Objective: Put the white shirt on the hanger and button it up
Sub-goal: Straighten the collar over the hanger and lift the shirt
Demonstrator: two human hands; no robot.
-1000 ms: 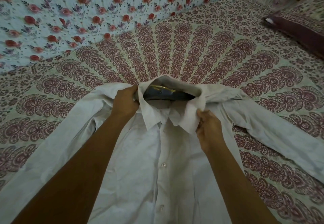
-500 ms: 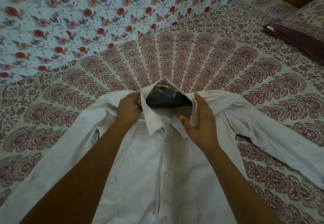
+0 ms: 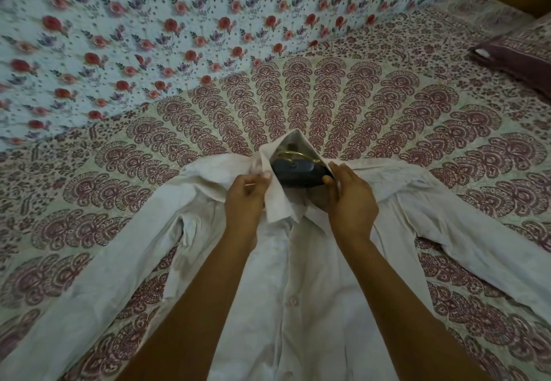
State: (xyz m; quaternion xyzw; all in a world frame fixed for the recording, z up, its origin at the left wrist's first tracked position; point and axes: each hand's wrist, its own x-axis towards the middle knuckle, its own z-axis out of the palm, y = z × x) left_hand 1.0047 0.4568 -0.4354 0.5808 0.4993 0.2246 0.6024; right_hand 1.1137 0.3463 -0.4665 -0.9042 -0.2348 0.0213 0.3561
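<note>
White shirt [image 3: 298, 306] lay front up on the paisley-print bedspread [image 3: 328, 97], its thin cloth wrinkled and its sleeves spread. Dark hanger [image 3: 298, 171] with a brass-coloured hook sat inside the raised collar. Left hand [image 3: 246, 198] pinched the left collar flap. Right hand [image 3: 351, 201] gripped the right collar edge, thumb against the hanger.
</note>
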